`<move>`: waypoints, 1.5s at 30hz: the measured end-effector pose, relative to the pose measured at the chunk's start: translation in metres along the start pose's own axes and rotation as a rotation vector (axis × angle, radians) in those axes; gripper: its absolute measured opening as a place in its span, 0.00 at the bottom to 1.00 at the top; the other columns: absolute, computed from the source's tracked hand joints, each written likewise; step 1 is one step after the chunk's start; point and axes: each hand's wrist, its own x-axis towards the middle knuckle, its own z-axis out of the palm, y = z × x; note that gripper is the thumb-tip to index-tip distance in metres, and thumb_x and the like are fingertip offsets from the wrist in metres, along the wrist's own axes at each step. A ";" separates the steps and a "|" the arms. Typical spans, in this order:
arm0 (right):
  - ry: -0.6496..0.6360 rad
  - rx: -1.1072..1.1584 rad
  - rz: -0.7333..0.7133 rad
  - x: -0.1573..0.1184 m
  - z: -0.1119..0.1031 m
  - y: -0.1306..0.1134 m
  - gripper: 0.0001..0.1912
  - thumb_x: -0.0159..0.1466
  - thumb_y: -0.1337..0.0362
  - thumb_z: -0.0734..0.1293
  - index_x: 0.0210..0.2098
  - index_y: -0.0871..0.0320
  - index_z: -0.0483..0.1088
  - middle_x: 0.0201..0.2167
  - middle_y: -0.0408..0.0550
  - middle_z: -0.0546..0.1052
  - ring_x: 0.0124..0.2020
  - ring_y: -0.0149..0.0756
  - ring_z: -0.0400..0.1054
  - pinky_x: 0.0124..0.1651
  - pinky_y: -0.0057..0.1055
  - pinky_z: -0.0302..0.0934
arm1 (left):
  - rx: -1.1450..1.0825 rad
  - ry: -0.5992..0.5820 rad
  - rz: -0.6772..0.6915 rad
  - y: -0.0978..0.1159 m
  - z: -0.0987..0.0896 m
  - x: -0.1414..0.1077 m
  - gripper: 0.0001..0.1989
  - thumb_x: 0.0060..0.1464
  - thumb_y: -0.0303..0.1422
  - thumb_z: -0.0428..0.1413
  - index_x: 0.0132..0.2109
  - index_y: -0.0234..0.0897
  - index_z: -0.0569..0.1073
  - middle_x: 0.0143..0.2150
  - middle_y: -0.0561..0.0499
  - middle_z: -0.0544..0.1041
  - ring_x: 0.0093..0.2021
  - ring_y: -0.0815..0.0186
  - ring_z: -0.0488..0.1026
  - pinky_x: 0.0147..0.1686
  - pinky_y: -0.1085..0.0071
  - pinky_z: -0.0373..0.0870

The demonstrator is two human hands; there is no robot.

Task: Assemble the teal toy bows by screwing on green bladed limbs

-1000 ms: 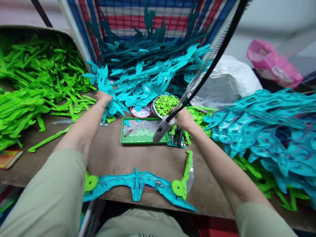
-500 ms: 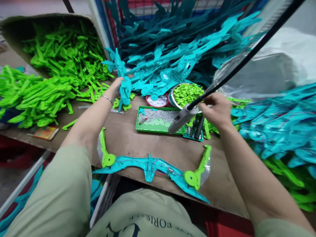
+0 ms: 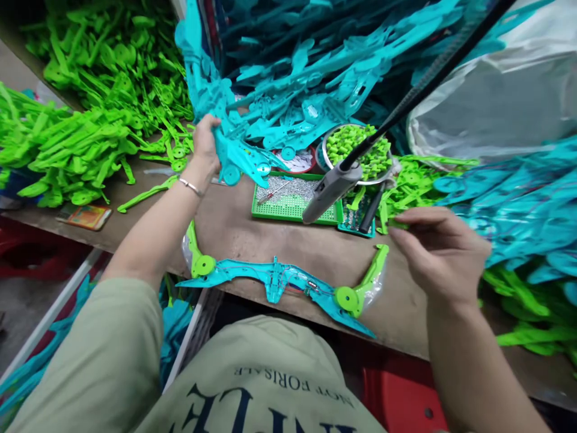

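Note:
My left hand (image 3: 206, 143) is closed around a blue plastic toy-bow shell (image 3: 232, 157), held up at the front of the blue pile. My right hand (image 3: 439, 249) hovers over the right side of the table, thumb and fingertips drawn together; whether anything small is between them is hidden. Before me at the table edge lies an assembled blue bow body (image 3: 243, 267) with thin wires and a small circuit board in it. A green limb is attached at either end: the left limb (image 3: 202, 265) and the right limb (image 3: 347, 299). A grey electric screwdriver (image 3: 331, 193) hangs from a black cable above the trays.
A green tray (image 3: 297, 213) holds screws and a red-handled screwdriver. Beside it stand a smaller tray (image 3: 356, 228) and a bowl (image 3: 330, 162) of small green pieces. Green limbs (image 3: 85, 138) heap up at left; blue shells (image 3: 306, 78) pile at back, wired ones (image 3: 536, 210) at right.
My right hand has moved from beside the hanging screwdriver toward me and to the right. The blue shell in my left hand has turned and come nearer. My view has shifted slightly.

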 end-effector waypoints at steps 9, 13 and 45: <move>-0.243 0.274 0.416 -0.062 0.035 -0.012 0.12 0.57 0.56 0.78 0.37 0.53 0.79 0.33 0.47 0.84 0.31 0.36 0.79 0.34 0.31 0.76 | -0.438 -0.191 -0.424 -0.034 -0.003 -0.188 0.22 0.44 0.22 0.54 0.48 0.42 0.75 0.30 0.56 0.75 0.30 0.69 0.76 0.35 0.70 0.75; -0.289 0.339 0.429 -0.070 0.040 -0.015 0.13 0.58 0.54 0.78 0.36 0.54 0.79 0.33 0.48 0.84 0.34 0.38 0.81 0.39 0.34 0.78 | -0.494 -0.085 -0.464 -0.056 0.007 -0.215 0.12 0.50 0.25 0.54 0.42 0.42 0.74 0.26 0.58 0.71 0.22 0.73 0.69 0.28 0.74 0.72; -0.627 0.449 0.269 -0.082 0.074 -0.048 0.03 0.64 0.65 0.73 0.35 0.52 0.74 0.36 0.46 0.85 0.38 0.37 0.82 0.44 0.35 0.78 | -0.367 -0.156 -0.626 -0.075 0.006 -0.202 0.10 0.57 0.23 0.56 0.30 0.37 0.64 0.27 0.57 0.66 0.18 0.79 0.56 0.15 0.81 0.49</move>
